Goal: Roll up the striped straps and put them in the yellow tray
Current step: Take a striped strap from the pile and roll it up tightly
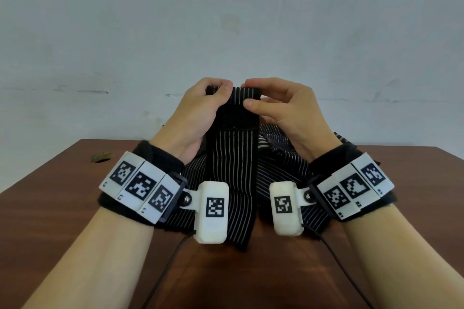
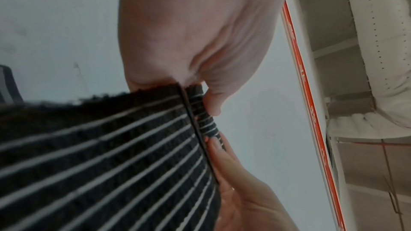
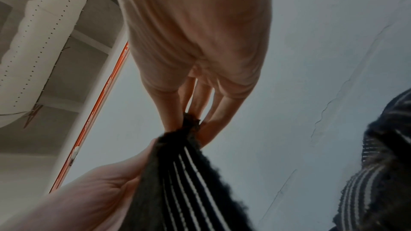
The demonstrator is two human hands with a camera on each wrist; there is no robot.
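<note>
A black strap with thin white stripes (image 1: 232, 158) hangs from both hands, held up above the brown table (image 1: 62, 208). My left hand (image 1: 213, 93) pinches its top left corner, where the end is folded over. My right hand (image 1: 253, 98) pinches the top right corner between thumb and fingers. In the left wrist view the strap (image 2: 111, 155) fans out below my left hand (image 2: 200, 50), with a narrow folded edge at the fingertips. In the right wrist view my right hand (image 3: 193, 59) grips the bunched strap (image 3: 189, 173). No yellow tray is in view.
More striped straps (image 1: 283, 158) lie in a loose pile on the table behind and to the right of the held one. A small greenish scrap (image 1: 101, 157) lies at the far left of the table. A pale wall (image 1: 226, 20) stands behind.
</note>
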